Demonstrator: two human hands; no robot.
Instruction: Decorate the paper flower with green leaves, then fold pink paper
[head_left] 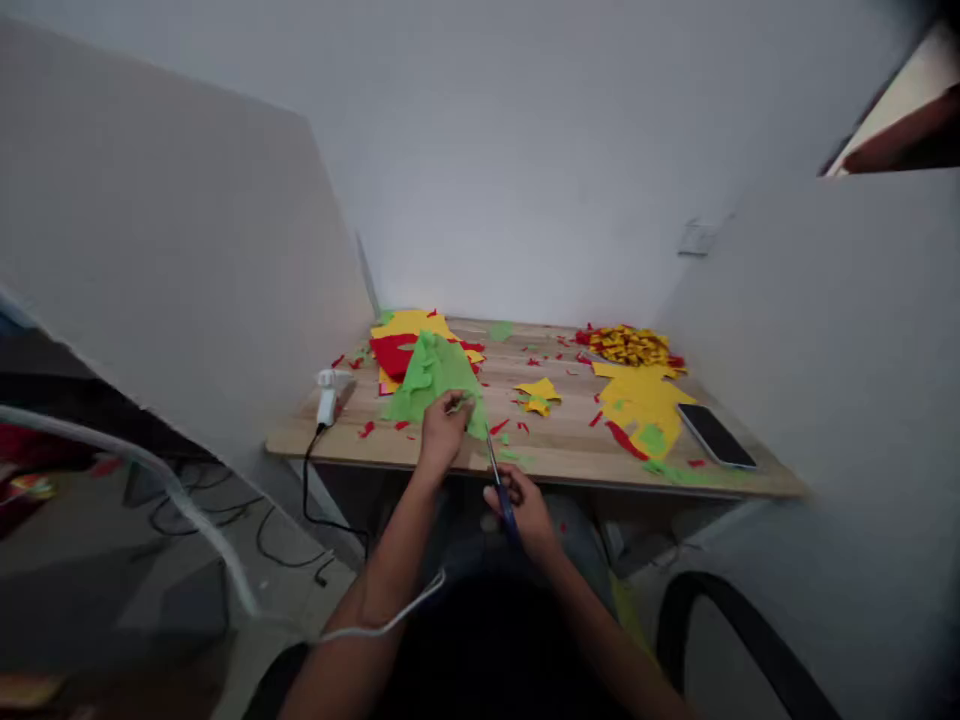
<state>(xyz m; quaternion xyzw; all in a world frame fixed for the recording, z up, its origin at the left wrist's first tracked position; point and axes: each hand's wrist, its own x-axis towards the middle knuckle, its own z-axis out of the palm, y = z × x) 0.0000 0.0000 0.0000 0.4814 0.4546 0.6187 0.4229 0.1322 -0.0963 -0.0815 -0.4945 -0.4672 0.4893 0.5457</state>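
Pinched a thin green paper sheet point(442, 375) between the nearly closed fingers of the left hand point(444, 430). Had most of that sheet just past this pinch, on top of red paper point(390, 355) and yellow paper point(416, 322). Held blue-handled scissors point(507, 512) in the right hand point(531, 510), fingers curled round the handles, blades pointing away, near the green sheet. Could not tell the gap between the blades. Had a small yellow paper piece point(535, 388) past the scissors, a phone point(716, 435) well right of them, and a white plug point(327, 404) left of the pinch, all on a wooden table point(574, 445).
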